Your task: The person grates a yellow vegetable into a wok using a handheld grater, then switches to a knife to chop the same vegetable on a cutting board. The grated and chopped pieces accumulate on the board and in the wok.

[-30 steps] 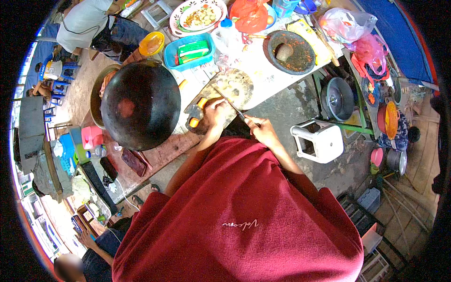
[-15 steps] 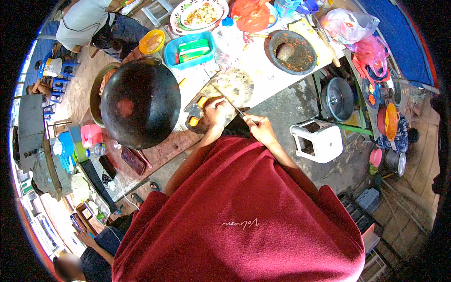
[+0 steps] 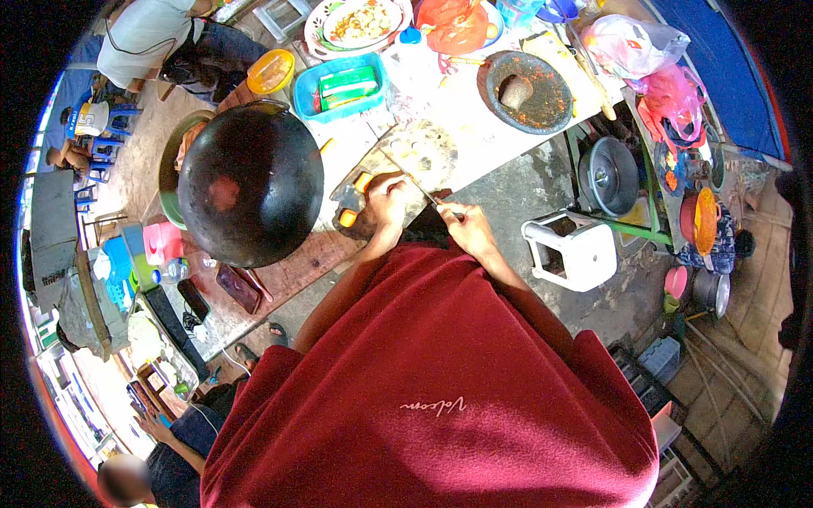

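Note:
My right hand (image 3: 466, 224) is closed round the handle of a knife (image 3: 413, 179), whose thin blade points up and left. The blade lies over a round, worn cutting board (image 3: 440, 146) with pale patches or pieces on it. My left hand (image 3: 387, 206) is bent at the board's near left edge, just left of the blade. Its fingers curl under, and what they hold is hidden. Beside it are two small orange blocks (image 3: 348, 218) at a flat grey object whose kind I cannot make out.
A large black wok (image 3: 250, 182) stands left. Behind the board are a blue tub (image 3: 306, 95) with a green packet and a plate of food (image 3: 364, 21). A stone mortar (image 3: 555, 102) with its pestle (image 3: 515, 91) sits at the far right. A white stool (image 3: 584, 258) stands on the floor.
Both hands and the knife stay in nearly the same place. The view has shifted very slightly; nothing was picked up or put down.

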Tool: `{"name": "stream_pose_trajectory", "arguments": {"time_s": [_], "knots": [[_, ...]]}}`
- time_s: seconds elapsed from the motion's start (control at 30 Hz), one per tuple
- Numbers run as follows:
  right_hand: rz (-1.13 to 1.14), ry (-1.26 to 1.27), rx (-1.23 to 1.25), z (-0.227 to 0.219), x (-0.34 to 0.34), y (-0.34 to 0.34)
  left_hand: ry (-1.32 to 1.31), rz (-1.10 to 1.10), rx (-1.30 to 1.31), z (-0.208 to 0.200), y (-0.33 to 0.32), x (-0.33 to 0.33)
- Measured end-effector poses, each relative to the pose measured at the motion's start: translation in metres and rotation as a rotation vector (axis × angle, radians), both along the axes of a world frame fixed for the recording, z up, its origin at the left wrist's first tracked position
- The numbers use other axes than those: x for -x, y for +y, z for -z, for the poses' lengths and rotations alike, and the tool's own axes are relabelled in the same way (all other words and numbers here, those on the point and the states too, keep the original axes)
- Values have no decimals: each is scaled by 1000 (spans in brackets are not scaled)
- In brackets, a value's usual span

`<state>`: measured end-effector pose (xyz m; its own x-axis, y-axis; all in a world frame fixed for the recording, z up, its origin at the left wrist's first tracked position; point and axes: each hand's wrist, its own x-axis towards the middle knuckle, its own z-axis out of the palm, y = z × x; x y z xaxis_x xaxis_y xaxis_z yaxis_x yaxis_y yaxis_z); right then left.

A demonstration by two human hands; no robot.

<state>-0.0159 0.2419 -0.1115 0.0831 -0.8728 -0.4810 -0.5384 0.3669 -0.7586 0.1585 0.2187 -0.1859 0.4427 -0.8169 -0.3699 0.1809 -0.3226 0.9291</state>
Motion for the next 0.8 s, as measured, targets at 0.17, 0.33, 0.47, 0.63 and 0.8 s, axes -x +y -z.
{"name": "stream_pose_trajectory", "arguments": {"time_s": [0.17, 0.33, 0.47, 0.63, 0.8], "knots": [[7, -66, 69, 12, -2, -4, 131, -18, -25, -1, -1, -1], [-9, -130, -10, 27, 3, -8, 195, -20, 3, -2, -1, -1], [-37, -129, 34, 38, 3, -12, 110, 70, -28, -5, -1, -4], [-45, -174, -14, 29, 9, -8, 104, 103, -54, -7, -1, -10], [21, -231, -82, 11, 11, 0, 112, 123, -43, -8, 1, -10]]}}
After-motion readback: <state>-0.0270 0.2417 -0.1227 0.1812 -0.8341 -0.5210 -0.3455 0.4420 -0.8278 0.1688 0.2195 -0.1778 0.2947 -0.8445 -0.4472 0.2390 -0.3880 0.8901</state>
